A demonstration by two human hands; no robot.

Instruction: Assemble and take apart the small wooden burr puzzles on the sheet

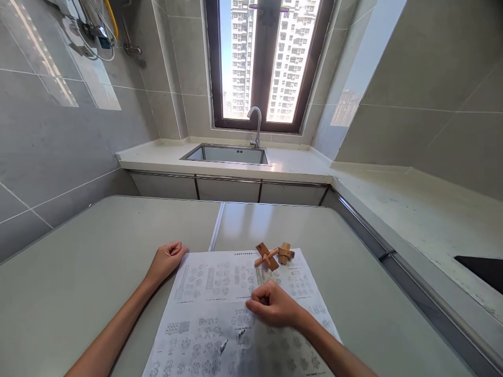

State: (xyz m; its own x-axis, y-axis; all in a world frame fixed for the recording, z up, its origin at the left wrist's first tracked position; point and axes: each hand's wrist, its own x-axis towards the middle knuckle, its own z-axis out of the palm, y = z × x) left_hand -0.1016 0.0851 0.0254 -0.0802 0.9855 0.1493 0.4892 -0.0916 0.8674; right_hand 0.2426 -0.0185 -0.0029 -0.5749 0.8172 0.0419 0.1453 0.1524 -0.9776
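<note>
A large printed sheet (204, 309) with rows of small diagrams lies on the table, torn in two small spots near its lower middle. My left hand (170, 258) is closed in a fist on the tabletop, beside the sheet's upper left corner. Curled loosely over the sheet is my right hand (273, 303), with nothing visible in its fingers. Just beyond it, two small wooden puzzles sit on the sheet's upper right part: a cross-shaped one with a flat plate and rods (268, 256) and a compact interlocking burr (285, 253). Neither hand touches them.
The pale table (118, 235) has a seam across it. Behind stands a white counter (157, 156) with a sink (226, 153) and a faucet (257, 125) below a window. Another counter (416, 209) runs along the right, with a dark object (483, 271) on it.
</note>
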